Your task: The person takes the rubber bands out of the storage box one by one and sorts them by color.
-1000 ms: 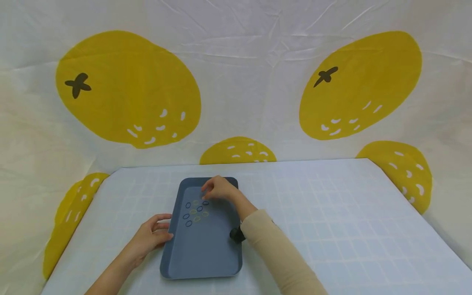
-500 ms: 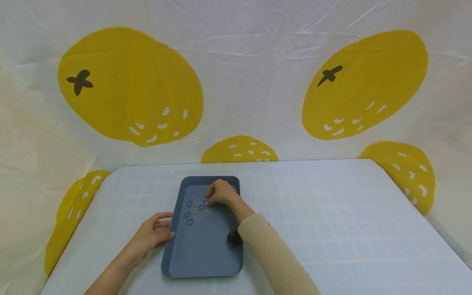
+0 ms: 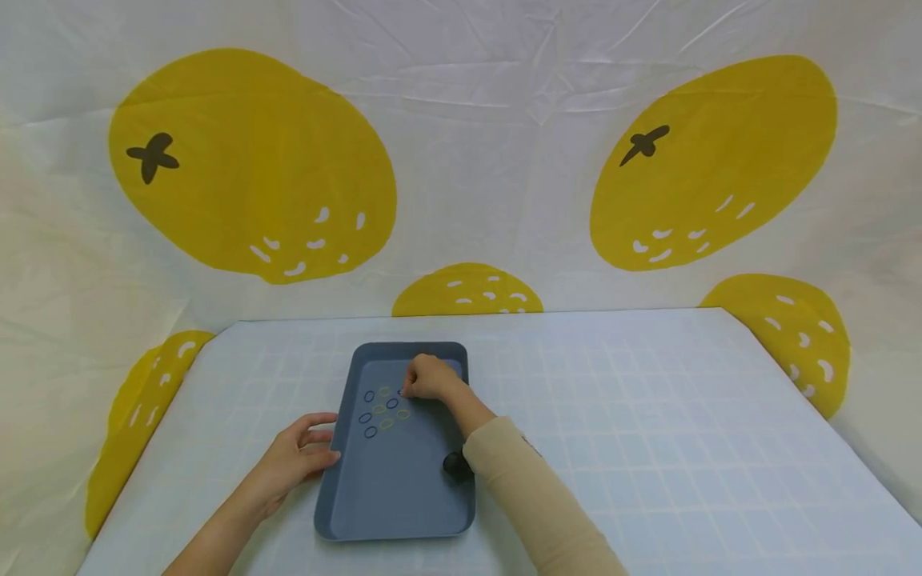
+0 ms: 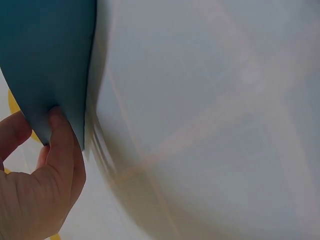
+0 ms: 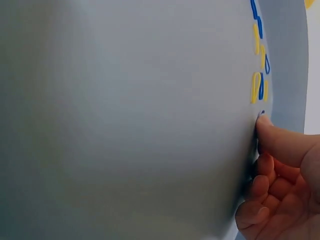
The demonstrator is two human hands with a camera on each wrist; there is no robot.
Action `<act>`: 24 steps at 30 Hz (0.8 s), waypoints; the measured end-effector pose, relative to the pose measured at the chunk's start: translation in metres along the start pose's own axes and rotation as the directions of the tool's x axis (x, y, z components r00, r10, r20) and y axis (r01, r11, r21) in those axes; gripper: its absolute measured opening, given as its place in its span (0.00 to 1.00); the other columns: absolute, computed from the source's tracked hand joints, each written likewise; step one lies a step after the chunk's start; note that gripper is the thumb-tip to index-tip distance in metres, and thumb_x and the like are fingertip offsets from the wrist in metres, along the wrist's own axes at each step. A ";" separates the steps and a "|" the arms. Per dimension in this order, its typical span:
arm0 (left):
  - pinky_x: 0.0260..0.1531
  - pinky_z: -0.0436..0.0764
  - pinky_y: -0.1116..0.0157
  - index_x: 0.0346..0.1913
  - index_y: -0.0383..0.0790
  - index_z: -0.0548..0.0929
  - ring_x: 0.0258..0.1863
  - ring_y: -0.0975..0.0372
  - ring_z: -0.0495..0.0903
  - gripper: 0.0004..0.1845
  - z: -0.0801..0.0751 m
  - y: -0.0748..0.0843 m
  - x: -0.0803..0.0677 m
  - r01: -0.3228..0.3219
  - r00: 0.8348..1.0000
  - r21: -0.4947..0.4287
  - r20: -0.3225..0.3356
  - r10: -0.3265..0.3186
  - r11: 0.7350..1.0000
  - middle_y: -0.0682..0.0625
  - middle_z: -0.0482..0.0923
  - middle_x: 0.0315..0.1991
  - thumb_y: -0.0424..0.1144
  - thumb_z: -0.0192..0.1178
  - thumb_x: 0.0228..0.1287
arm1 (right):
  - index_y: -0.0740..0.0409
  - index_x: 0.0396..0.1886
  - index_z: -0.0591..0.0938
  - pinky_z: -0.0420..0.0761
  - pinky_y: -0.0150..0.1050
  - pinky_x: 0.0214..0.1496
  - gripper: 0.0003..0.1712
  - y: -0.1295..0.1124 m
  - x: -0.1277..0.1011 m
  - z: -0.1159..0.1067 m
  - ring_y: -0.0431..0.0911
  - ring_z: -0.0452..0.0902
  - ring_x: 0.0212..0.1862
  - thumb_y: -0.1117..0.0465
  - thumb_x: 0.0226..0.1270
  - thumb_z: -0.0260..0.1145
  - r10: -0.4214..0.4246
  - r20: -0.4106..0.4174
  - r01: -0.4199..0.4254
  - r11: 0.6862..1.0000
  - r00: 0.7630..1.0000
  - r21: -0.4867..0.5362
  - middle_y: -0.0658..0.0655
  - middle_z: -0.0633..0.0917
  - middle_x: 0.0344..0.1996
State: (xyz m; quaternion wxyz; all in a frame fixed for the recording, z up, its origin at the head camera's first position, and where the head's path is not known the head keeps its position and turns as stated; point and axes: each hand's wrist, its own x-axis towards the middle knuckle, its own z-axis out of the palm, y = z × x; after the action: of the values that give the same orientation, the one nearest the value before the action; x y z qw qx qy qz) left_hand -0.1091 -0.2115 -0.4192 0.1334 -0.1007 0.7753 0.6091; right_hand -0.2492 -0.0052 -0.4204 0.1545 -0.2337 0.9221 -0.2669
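Observation:
A blue-grey tray lies on the table. In its far half are several thin loops like small rubber bands, some dark blue, some yellow; a blue rubber band is closest to me, with a yellow rubber band beside it. My right hand reaches over the tray, thumb and fingertips down at another blue rubber band, mostly hidden by the thumb; it appears pinched. The other right fingers are curled. My left hand touches the tray's left side with relaxed thumb and fingers, thumb against the outer wall.
A white table with a faint grid pattern spreads around the tray. Behind it hangs a pale curtain with large yellow fruit prints. A black round device at my right wrist hangs over the tray's right rim.
My right hand has come down and slightly nearer to me, onto the far-right blue rubber band, its fingertips drawing together. The left hand stays at the tray's side.

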 end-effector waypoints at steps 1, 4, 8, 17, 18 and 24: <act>0.38 0.80 0.59 0.63 0.30 0.63 0.42 0.55 0.79 0.33 0.000 0.000 0.000 0.005 1.000 -0.002 -0.004 -0.005 1.000 0.33 0.71 0.51 0.24 0.62 0.53 | 0.55 0.16 0.79 0.65 0.30 0.23 0.13 0.000 0.000 0.000 0.38 0.66 0.20 0.62 0.58 0.69 -0.001 0.003 0.001 1.000 1.000 -0.007 0.46 0.73 0.16; 0.38 0.80 0.60 0.63 0.30 0.63 0.42 0.55 0.79 0.33 0.000 0.000 0.001 0.005 1.000 -0.005 -0.003 -0.005 1.000 0.33 0.71 0.51 0.24 0.62 0.53 | 0.55 0.16 0.79 0.65 0.30 0.23 0.13 -0.001 0.000 0.000 0.38 0.65 0.20 0.62 0.59 0.67 0.005 0.005 -0.005 1.000 1.000 -0.012 0.46 0.73 0.15; 0.37 0.80 0.59 0.64 0.29 0.62 0.42 0.55 0.79 0.34 -0.001 -0.001 0.001 -0.007 1.000 -0.003 0.008 0.007 1.000 0.32 0.70 0.51 0.24 0.63 0.53 | 0.56 0.16 0.79 0.64 0.30 0.23 0.13 -0.002 0.000 -0.002 0.38 0.65 0.19 0.62 0.60 0.67 -0.004 -0.024 0.004 1.000 1.000 0.006 0.47 0.73 0.15; 0.38 0.80 0.59 0.64 0.29 0.62 0.42 0.55 0.79 0.34 -0.002 0.000 0.002 -0.004 1.000 0.005 0.010 0.004 1.000 0.31 0.70 0.51 0.24 0.63 0.53 | 0.58 0.18 0.81 0.69 0.30 0.24 0.10 -0.002 -0.001 -0.013 0.39 0.68 0.21 0.64 0.57 0.69 0.000 -0.070 0.010 0.990 0.998 0.142 0.48 0.77 0.16; 0.38 0.80 0.59 0.64 0.29 0.62 0.42 0.55 0.79 0.34 -0.001 0.000 0.002 -0.001 1.000 0.005 0.006 0.001 1.000 0.32 0.70 0.51 0.24 0.63 0.53 | 0.58 0.18 0.81 0.70 0.30 0.24 0.10 -0.001 -0.002 -0.014 0.39 0.69 0.21 0.64 0.57 0.69 0.013 -0.065 -0.001 0.985 0.998 0.174 0.49 0.78 0.16; 0.38 0.80 0.59 0.64 0.29 0.62 0.42 0.56 0.78 0.34 -0.002 0.000 0.002 -0.001 1.000 -0.004 0.009 0.001 1.000 0.32 0.70 0.52 0.24 0.63 0.53 | 0.60 0.20 0.82 0.75 0.33 0.28 0.08 -0.001 -0.006 -0.019 0.41 0.76 0.23 0.66 0.58 0.68 0.056 -0.039 -0.042 0.952 0.998 0.304 0.51 0.80 0.19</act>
State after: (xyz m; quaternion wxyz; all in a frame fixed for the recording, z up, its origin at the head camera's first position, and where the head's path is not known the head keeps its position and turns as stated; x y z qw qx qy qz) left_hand -0.1107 -0.2131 -0.4192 0.1361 -0.0979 0.7734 0.6113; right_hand -0.2517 0.0044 -0.4034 0.1733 -0.1780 0.8792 -0.4066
